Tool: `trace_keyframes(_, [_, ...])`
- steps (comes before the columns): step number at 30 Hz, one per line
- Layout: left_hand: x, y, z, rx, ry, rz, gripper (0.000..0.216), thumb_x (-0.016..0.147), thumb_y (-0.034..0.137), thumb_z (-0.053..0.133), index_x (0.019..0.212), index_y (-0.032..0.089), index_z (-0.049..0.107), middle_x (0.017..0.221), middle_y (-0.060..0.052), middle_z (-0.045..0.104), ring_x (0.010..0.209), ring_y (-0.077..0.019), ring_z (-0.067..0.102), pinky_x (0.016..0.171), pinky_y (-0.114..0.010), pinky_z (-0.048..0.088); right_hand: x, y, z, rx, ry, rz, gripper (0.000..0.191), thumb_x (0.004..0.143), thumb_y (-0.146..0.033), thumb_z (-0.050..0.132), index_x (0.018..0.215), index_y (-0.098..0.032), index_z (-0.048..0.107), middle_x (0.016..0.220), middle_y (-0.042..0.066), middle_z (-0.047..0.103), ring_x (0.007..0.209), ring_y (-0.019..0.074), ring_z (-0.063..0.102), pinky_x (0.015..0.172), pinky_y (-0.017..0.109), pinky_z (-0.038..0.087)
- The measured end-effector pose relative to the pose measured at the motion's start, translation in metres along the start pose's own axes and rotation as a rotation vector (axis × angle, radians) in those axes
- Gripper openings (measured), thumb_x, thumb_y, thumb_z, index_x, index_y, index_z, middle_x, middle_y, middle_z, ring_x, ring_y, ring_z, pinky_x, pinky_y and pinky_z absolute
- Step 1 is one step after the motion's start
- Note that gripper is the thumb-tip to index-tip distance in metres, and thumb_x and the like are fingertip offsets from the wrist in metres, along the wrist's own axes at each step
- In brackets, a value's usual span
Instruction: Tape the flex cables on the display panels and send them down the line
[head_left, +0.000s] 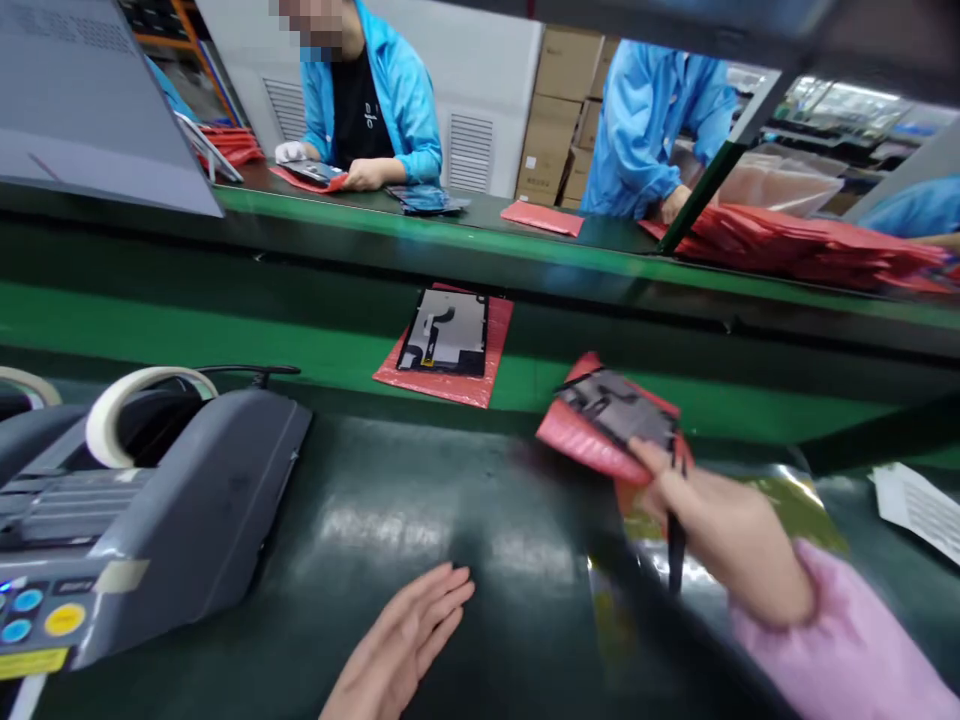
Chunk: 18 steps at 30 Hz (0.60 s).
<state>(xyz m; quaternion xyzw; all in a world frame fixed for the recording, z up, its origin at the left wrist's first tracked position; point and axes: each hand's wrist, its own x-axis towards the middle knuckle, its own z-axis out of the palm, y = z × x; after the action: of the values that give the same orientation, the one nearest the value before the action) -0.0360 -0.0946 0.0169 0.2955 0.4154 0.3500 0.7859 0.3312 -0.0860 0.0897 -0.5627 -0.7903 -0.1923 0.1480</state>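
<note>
My right hand [701,505], in a pink sleeve, grips a flat screen panel [622,405] together with the red bubble-wrap bag [581,440] under it, thumb on top. A thin dark tool [676,540] sticks down from the same hand; motion blur hides its kind. Low in the middle, my left hand [409,635] is over the dark work mat [420,490], fingers stretched out and holding nothing. Ahead on the green belt lies another screen panel [461,335], grey with a black ribbon cable, on its own red bubble-wrap bag [480,390].
A grey tape dispenser [202,500] with a tape roll [105,430] stands at left. Yellowish clear film sheets [795,500] and white paper [919,510] lie at right. Beyond the belt, two people [409,100] in blue work near a pile of red bags [810,245].
</note>
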Motion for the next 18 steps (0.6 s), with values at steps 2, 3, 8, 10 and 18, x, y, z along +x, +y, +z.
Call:
trace_keyframes(2, [0.005, 0.003, 0.002, -0.201, -0.114, -0.112, 0.057, 0.089, 0.064, 0.064, 0.128, 0.022, 0.070, 0.139, -0.014, 0.066, 0.138, -0.0363, 0.053, 0.120, -0.056, 0.036, -0.009, -0.059, -0.019, 0.132, 0.050, -0.122, 0.036, 0.096, -0.008, 0.041, 0.118, -0.020, 0.067, 0.116, 0.011, 0.078, 0.098, 0.0230, 0.077, 0.081, 0.030, 0.061])
trace_keyframes(3, [0.006, 0.005, 0.003, -0.273, -0.143, -0.164, 0.062, 0.086, 0.068, 0.065, 0.126, 0.021, 0.071, 0.136, -0.015, 0.068, 0.136, -0.0375, 0.055, 0.118, -0.058, 0.037, -0.016, -0.084, -0.023, 0.182, 0.071, -0.150, 0.037, 0.095, -0.008, 0.042, 0.117, -0.023, 0.068, 0.118, 0.008, 0.078, 0.104, 0.0227, 0.076, 0.085, 0.030, 0.062])
trace_keyframes(8, [-0.002, 0.016, 0.012, -0.178, 0.043, -0.264, 0.065, 0.069, 0.059, 0.086, 0.120, 0.021, 0.072, 0.120, -0.012, 0.076, 0.121, -0.0392, 0.067, 0.102, -0.051, 0.055, -0.059, -0.157, -0.009, 0.520, 0.060, -0.048, 0.028, 0.101, -0.016, 0.049, 0.122, -0.019, 0.066, 0.111, 0.006, 0.080, 0.098, 0.0193, 0.078, 0.089, 0.024, 0.062])
trace_keyframes(10, [-0.007, 0.017, 0.018, -0.026, 0.161, -0.220, 0.067, 0.061, 0.046, 0.095, 0.118, 0.021, 0.071, 0.117, -0.010, 0.078, 0.116, -0.0379, 0.069, 0.097, -0.045, 0.058, -0.075, -0.161, -0.002, 0.737, 0.040, 0.023, 0.016, 0.103, -0.027, 0.055, 0.115, -0.025, 0.066, 0.109, 0.003, 0.081, 0.100, 0.0191, 0.077, 0.092, 0.026, 0.061])
trace_keyframes(18, [-0.014, -0.015, -0.005, 0.521, 0.481, 0.129, 0.080, 0.073, 0.065, 0.077, 0.140, 0.027, 0.056, 0.137, -0.007, 0.067, 0.138, -0.0368, 0.053, 0.120, -0.052, 0.037, -0.113, -0.105, 0.000, 0.936, 0.065, 1.053, 0.033, 0.099, -0.056, 0.054, 0.100, -0.025, 0.064, 0.081, 0.002, 0.066, 0.075, 0.0188, 0.065, 0.068, 0.029, 0.053])
